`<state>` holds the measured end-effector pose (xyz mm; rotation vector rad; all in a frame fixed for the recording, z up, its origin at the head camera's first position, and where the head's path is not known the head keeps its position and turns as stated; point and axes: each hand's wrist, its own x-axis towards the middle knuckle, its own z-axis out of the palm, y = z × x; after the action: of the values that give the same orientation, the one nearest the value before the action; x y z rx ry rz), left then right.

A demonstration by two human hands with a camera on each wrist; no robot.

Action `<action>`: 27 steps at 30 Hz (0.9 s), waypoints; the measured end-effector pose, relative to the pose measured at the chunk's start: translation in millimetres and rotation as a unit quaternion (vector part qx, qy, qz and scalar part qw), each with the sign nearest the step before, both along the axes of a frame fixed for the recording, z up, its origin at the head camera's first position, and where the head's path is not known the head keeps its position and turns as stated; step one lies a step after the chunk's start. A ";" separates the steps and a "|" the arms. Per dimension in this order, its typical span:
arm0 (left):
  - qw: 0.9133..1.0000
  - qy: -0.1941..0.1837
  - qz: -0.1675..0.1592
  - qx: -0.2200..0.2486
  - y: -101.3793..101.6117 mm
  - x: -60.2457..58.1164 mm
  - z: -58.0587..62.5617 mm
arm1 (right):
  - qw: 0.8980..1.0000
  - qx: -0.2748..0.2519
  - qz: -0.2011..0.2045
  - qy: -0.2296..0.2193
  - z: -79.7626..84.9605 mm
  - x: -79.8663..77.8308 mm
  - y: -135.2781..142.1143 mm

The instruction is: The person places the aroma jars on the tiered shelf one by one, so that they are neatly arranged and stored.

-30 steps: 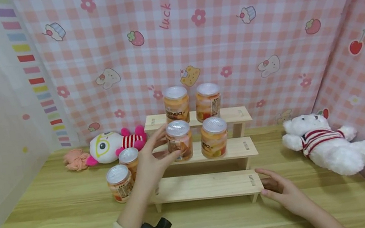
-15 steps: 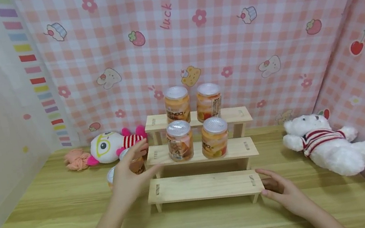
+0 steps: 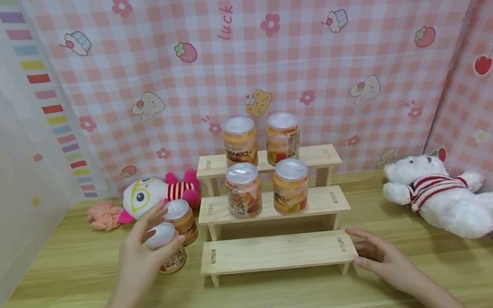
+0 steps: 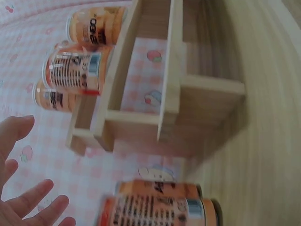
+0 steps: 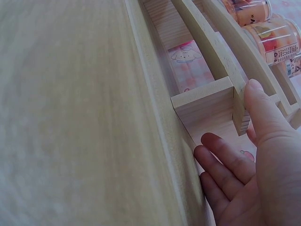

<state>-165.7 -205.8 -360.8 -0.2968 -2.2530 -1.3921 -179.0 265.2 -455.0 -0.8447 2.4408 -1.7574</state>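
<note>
My left hand [image 3: 138, 258], fingers spread and holding nothing, is beside two fruit jars with silver lids. It partly covers the nearer jar [image 3: 173, 259] in the head view; the farther jar [image 3: 183, 224] stands just behind. In the left wrist view, a gap shows between the fingers and these jars [image 4: 155, 212]. My right hand [image 3: 383, 256] holds the right end of the stepped wooden stand's lowest board [image 3: 278, 250], thumb at the front corner and forefinger at the back corner. In the right wrist view its other fingers [image 5: 225, 172] extend below the board.
Two jars [image 3: 244, 198] stand on the middle step and two [image 3: 239, 141] on the top step. A pink and white doll [image 3: 145, 196] lies at the back left. On the right lies a white teddy bear [image 3: 442, 196]. A checked cloth [image 3: 212, 72] hangs behind.
My left hand has let go of the left jar on the middle step and moved left and towards me, to the two jars on the table. My right hand has stayed put.
</note>
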 end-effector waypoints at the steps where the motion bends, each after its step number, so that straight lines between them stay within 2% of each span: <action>1: 1.000 -0.002 0.004 -0.002 -2.8 0.6 -0.9 | 1.000 -0.001 0.000 0.000 -0.1 0.0 0.0; 5: 0.999 -0.010 0.028 -0.015 -12.9 2.7 -5.1 | 1.000 -0.001 0.001 -0.001 0.0 0.1 -0.1; 9: 0.999 -0.022 0.034 -0.026 -22.9 2.6 -12.3 | 1.000 -0.002 0.001 -0.002 0.2 0.1 0.1; 17: 0.998 -0.055 0.013 -0.013 -37.0 -2.7 -29.9 | 1.000 -0.004 0.004 0.000 -0.9 -0.1 0.4; 27: 0.995 -0.094 0.000 0.016 -39.8 -8.5 -45.0 | 1.000 -0.005 0.006 -0.001 0.3 -0.2 -0.1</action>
<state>-174.2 -245.7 -405.8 -0.1608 -2.3780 -1.5113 -179.2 265.1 -454.7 -0.8554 2.4237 -1.7670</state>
